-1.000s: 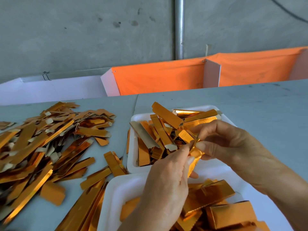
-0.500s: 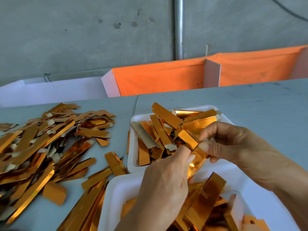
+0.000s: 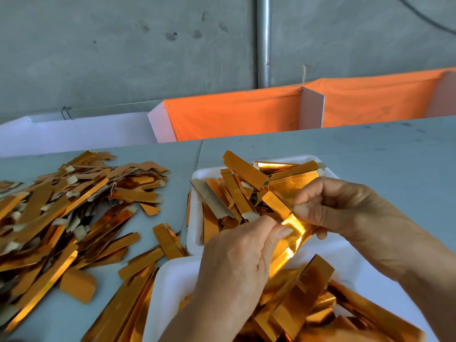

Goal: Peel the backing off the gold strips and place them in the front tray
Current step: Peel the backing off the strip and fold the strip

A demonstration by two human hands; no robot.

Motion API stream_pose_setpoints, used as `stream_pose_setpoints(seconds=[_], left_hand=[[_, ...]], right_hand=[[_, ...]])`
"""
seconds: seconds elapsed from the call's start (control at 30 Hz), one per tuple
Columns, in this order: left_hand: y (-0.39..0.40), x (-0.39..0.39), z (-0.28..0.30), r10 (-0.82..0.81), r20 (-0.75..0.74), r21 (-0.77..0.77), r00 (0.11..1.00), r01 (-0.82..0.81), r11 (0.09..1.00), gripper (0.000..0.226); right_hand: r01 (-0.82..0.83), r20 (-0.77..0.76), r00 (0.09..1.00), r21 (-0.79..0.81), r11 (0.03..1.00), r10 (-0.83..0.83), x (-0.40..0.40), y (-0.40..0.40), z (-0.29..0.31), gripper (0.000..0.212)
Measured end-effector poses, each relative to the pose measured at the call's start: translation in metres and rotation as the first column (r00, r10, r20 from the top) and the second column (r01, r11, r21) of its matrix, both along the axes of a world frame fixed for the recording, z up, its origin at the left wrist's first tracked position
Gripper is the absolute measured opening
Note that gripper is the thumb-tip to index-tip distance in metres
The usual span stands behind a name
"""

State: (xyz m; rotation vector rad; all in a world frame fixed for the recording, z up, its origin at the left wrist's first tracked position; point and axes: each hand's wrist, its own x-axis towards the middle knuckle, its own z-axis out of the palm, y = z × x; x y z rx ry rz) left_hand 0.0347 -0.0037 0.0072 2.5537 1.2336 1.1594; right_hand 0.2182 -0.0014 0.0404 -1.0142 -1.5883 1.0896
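Compared with half a second ago, the two hands have stayed at almost the same place above the trays, but the shiny part of the gold strip (image 3: 290, 227) between them now shows more, and it catches a bright reflection. The left hand (image 3: 243, 257) pinches this strip with thumb and curled fingers near its middle. The right hand (image 3: 345, 208) pinches its upper end with thumb and forefinger, and its other fingers are curled under. The long axis of the strip runs on a slant, from the upper end at the right hand's fingers down toward the near tray (image 3: 170, 287), and the lower end hangs just over that tray. The strip is thin, flat and narrow, with a mirror-like foil face; a row of fine dots crosses the upper end. The near tray is white foam with rounded corners and holds many wrinkled gold pieces. Just behind it, and touching it, stands a second white tray (image 3: 197, 176) full of matte orange-gold strips with grey paper backs. Left of the near tray, a big loose pile of strips (image 3: 61, 206) lies on the grey table (image 3: 382, 149).
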Motion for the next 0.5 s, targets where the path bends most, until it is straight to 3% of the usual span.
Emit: stream_pose_setpoints(seconds=[0.13, 0.23, 0.33, 0.5], left_hand=[[-0.004, 0.001, 0.003, 0.017, -0.02, -0.089, 1.0, -0.019, 0.996, 0.054], [-0.007, 0.006, 0.001, 0.037, -0.045, -0.163, 0.998, -0.044, 0.986, 0.061], [-0.008, 0.01, 0.002, 0.096, -0.196, -0.08, 0.976, -0.114, 0.99, 0.061], [-0.004, 0.006, -0.001, 0.07, 0.086, -0.291, 0.994, -0.042, 0.956, 0.043]], right_hand=[[0.071, 0.017, 0.997, -0.028, 0.997, -0.07, -0.005, -0.002, -0.001, 0.013], [0.171, 0.034, 0.985, -0.025, 0.985, -0.17, -0.009, 0.0, -0.005, 0.002], [0.206, 0.028, 0.978, -0.016, 0.978, -0.206, -0.011, 0.001, -0.008, 0.005], [0.035, -0.085, 0.995, -0.158, 0.987, -0.049, -0.003, 0.003, -0.009, 0.035]])
